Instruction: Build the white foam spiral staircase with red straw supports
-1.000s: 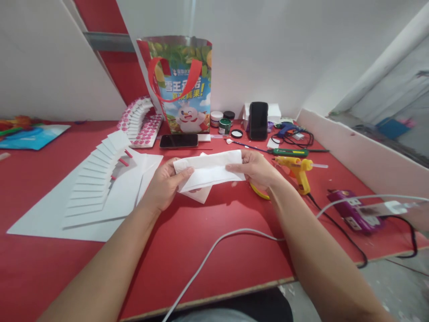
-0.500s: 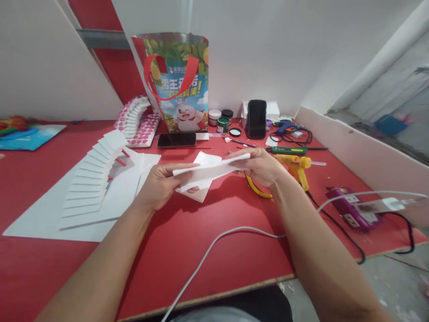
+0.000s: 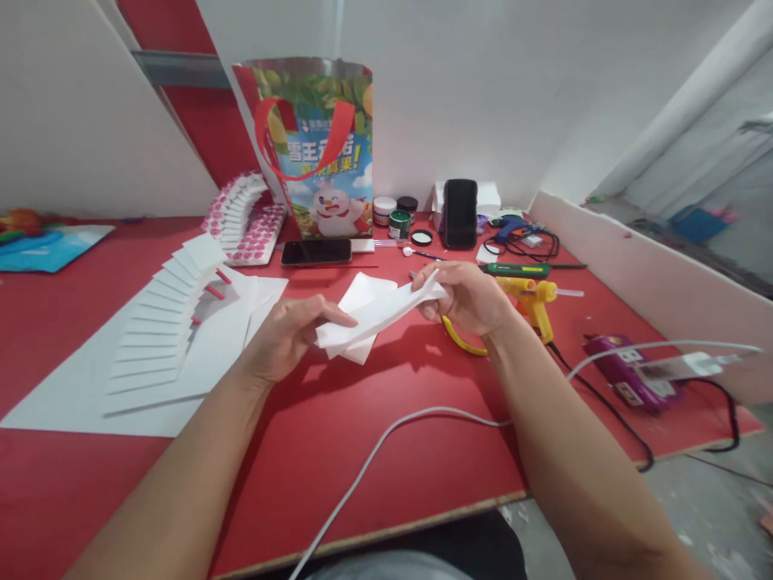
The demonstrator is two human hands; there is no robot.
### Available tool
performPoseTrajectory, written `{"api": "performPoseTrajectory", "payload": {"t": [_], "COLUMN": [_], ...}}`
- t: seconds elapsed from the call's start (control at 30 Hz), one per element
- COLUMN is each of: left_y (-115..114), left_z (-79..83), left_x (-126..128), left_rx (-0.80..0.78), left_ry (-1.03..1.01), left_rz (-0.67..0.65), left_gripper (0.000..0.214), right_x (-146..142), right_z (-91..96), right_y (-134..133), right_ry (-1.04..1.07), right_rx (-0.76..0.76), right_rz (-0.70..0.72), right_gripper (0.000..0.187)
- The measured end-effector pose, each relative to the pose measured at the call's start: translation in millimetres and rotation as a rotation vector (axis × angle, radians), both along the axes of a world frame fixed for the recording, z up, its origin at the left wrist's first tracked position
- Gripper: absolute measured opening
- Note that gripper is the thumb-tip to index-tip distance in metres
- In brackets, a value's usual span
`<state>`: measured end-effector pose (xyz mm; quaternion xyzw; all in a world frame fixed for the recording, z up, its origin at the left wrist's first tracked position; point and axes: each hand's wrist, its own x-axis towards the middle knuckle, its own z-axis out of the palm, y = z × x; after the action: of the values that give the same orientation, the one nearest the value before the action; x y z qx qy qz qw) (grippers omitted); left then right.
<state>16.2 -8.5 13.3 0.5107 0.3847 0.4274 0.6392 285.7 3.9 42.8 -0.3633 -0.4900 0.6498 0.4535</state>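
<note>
White paper point(image 3: 386, 311) — between 2 hands point(image 3: 283, 337) point(image 3: 474, 298)

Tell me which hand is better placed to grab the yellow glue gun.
The right hand, likely: the glue gun lies just beyond it on that side, while the left hand is farther away. Both hold the white paper, though.

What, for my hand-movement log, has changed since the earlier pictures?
The folded white paper sheet turned from broadly facing the camera to a narrower view, its left end dipping. The left hand and right hand kept hold. The yellow plastic glue gun stayed put.
</note>
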Motion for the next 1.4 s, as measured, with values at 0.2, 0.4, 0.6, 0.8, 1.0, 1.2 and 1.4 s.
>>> {"api": "performPoseTrajectory", "payload": {"t": [0.2,0.4,0.6,0.8,1.0,1.2,1.4], "left_y": [0,-3,-8,-6,0,2,3], "left_z": [-0.1,5.1,10.3,15.1,13.9,9.6,1.6], "left_x": [7,6,12,4,-8,-3,5], "left_rx": [0.021,-0.080,-0.181,-0.174,0.038,-0.027,-0.153], "left_ry": [0.108,0.185,0.180,0.179,-0.165,-0.196,-0.148], "left_rz": [0.001,-0.197,-0.292,-0.256,0.067,0.065,0.024], "left_gripper": [0.026,0.040,0.032,0.031,0.027,0.029,0.030], "right_x": [-6,-14,-23,-26,-66,-86,-42], "right_z": [-4.4,-4.3,-0.5,-13.2,-40.0,-46.7,-23.7], "right_y": [-2,-7,-14,-7,-15,-18,-13], "right_ry": [-0.210,-0.293,-0.375,-0.419,-0.983,-1.408,-1.324], "right_rx": [0.111,0.166,0.235,0.304,0.908,0.949,0.803], "right_rz": [-0.106,-0.063,-0.040,-0.076,0.061,0.334,0.246], "right_gripper": [0.022,0.018,0.013,0.023,0.035,0.033,0.039]}}
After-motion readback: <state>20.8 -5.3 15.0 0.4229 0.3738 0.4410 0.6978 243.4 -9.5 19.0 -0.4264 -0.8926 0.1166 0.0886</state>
